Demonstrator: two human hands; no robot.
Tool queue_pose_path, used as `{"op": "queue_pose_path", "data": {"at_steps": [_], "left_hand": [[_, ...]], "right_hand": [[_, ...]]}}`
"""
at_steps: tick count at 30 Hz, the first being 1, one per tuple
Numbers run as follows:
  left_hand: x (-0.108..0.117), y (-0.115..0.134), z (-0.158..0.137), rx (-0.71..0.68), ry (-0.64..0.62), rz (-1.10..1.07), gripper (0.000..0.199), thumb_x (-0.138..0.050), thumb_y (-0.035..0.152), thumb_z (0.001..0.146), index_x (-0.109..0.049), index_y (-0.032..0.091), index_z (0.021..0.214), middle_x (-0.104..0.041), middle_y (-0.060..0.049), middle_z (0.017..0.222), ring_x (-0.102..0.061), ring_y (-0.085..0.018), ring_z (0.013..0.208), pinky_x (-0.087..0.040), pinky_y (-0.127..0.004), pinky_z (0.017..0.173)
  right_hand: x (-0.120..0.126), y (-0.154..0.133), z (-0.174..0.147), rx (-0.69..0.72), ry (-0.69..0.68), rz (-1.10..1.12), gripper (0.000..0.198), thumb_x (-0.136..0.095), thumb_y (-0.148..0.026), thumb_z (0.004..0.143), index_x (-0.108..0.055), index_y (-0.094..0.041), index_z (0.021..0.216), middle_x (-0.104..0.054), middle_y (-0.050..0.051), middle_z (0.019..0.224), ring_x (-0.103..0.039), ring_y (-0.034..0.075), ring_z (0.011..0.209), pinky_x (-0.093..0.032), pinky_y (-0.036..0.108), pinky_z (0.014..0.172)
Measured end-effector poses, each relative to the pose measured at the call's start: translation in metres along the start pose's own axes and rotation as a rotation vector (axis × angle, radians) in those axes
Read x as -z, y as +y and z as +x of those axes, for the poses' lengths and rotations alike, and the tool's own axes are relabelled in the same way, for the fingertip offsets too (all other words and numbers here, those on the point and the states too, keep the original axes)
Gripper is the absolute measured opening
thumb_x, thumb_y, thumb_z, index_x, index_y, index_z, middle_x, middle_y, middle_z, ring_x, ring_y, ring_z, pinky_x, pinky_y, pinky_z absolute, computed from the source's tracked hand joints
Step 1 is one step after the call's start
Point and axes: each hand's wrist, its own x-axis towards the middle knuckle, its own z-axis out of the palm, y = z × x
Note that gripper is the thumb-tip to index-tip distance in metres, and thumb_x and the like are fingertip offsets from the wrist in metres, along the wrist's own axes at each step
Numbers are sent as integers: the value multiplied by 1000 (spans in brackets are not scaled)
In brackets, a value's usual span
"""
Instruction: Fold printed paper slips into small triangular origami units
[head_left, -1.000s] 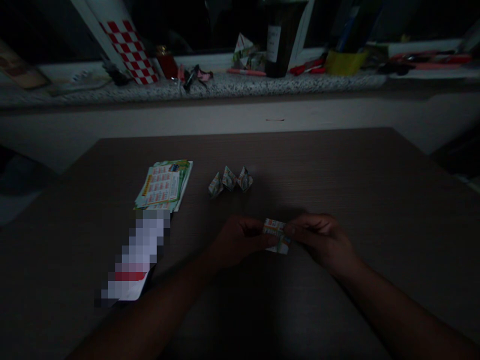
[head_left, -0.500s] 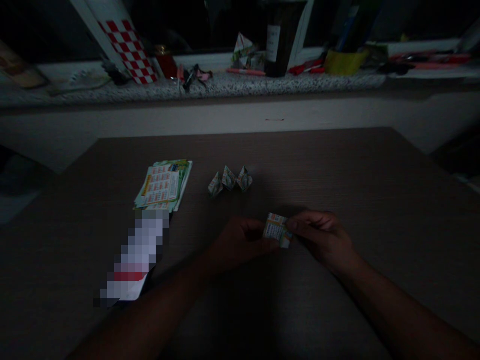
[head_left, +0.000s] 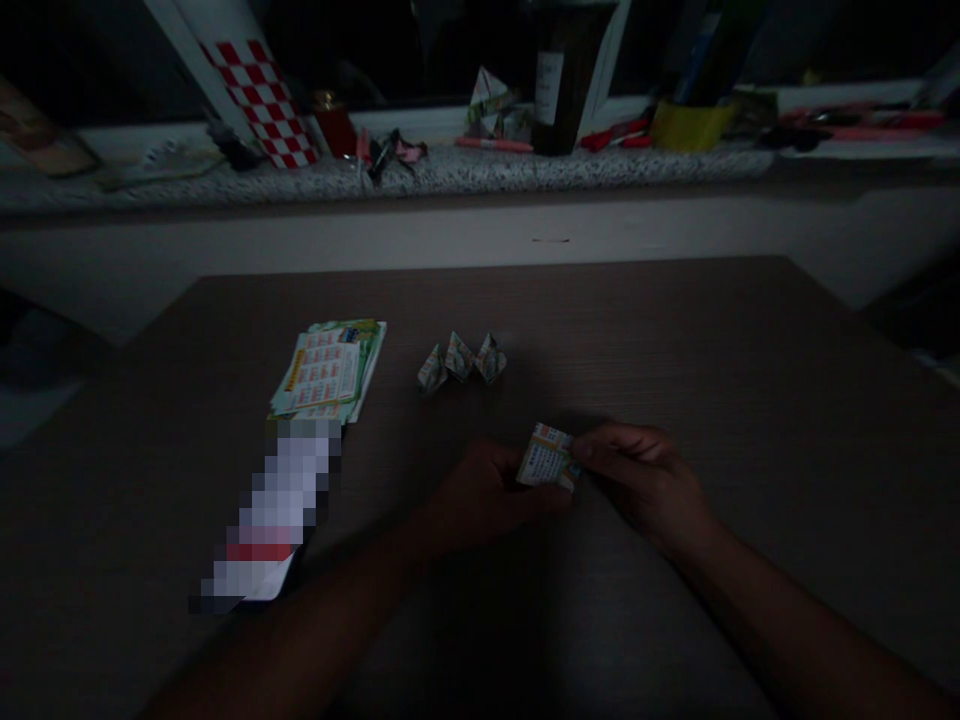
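A small folded piece of printed paper [head_left: 546,462] is held between my two hands above the dark wooden table. My left hand [head_left: 495,490] pinches its lower left side, with the thumb lying along the bottom edge. At the paper's right edge, my right hand [head_left: 645,465] grips it between thumb and fingers. Beyond the hands stand three small folded paper pieces [head_left: 460,358] in a row. To their left lies a stack of printed paper sheets [head_left: 322,370], green, white and orange.
A phone-like object with a blurred-out screen [head_left: 281,500] lies left of my left forearm. Behind the table [head_left: 637,330], a speckled stone sill [head_left: 450,180] carries a red-and-white checkered tube [head_left: 262,105], a dark bottle [head_left: 559,100], a yellow holder [head_left: 690,125] and a folded paper shape [head_left: 491,100].
My left thumb has slid a little to the right along the paper's lower edge. The paper has tilted and shifted slightly left; my right hand keeps nearly the same place.
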Motion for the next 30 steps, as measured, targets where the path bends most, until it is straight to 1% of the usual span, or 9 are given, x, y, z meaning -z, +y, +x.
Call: {"op": "queue_pose_path", "data": {"at_steps": [2,6,11,13,18,22,24,28,30], "left_hand": [[-1,0,0,-36,-30,13,31,-64,41,80,-69,12,73,-54,3,58,-45,-8,53,-32,-19,51],[-1,1,-1,-103,-64,-29,29,-63,38,81,-70,10,74,-63,-1,68,-54,-11,64,-39,-21,61],[0,0,1,-24,-25,-42,31,-68,42,75,-69,11,78,-59,1,63,-48,-9,56,-35,-19,53],[0,1,1,-21,-5,-28,32,-67,43,76,-70,11,77,-60,1,63,-48,-8,55,-35,-19,53],[0,4,0,-55,-16,-35,34,-64,43,79,-71,10,73,-65,-2,65,-54,-10,59,-39,-20,57],[3,0,2,-63,-26,-112,32,-69,42,76,-71,11,85,-68,-3,74,-57,-12,65,-42,-20,60],[5,-1,3,-100,-8,-143,33,-66,42,78,-71,11,89,-69,-4,79,-59,-14,70,-44,-22,65],[7,-2,4,-164,24,-104,31,-61,40,83,-72,10,84,-66,-3,68,-56,-12,62,-42,-21,60],[7,-1,3,-158,10,-124,30,-61,39,82,-72,11,85,-66,-3,70,-56,-12,62,-42,-21,60]], "right_hand": [[-1,1,0,1,-5,-2,14,-78,-32,71,-75,-19,70,-71,1,66,-62,12,61,-47,24,60],[-3,2,1,3,-27,10,14,-78,-32,72,-75,-18,70,-71,1,65,-61,11,60,-47,23,59],[-2,1,1,13,-16,11,13,-79,-32,71,-76,-19,70,-72,1,67,-61,11,62,-47,23,60],[-2,1,1,15,-12,-3,13,-79,-32,70,-76,-19,70,-71,1,66,-60,11,60,-46,22,59],[-1,1,0,11,-41,-9,14,-78,-32,71,-76,-19,71,-71,1,66,-60,11,60,-46,23,59],[-1,-1,-1,26,-43,-38,14,-79,-32,70,-75,-19,69,-70,1,64,-59,11,59,-46,22,58],[-1,-3,-1,39,-51,-80,14,-78,-32,70,-75,-18,67,-70,1,62,-59,11,58,-45,22,57],[0,-3,-2,53,-98,-130,16,-77,-31,71,-74,-17,65,-69,1,60,-58,11,56,-45,22,56],[0,-3,-2,61,-109,-132,15,-77,-31,71,-74,-17,66,-70,2,62,-59,12,57,-47,23,57]]}}
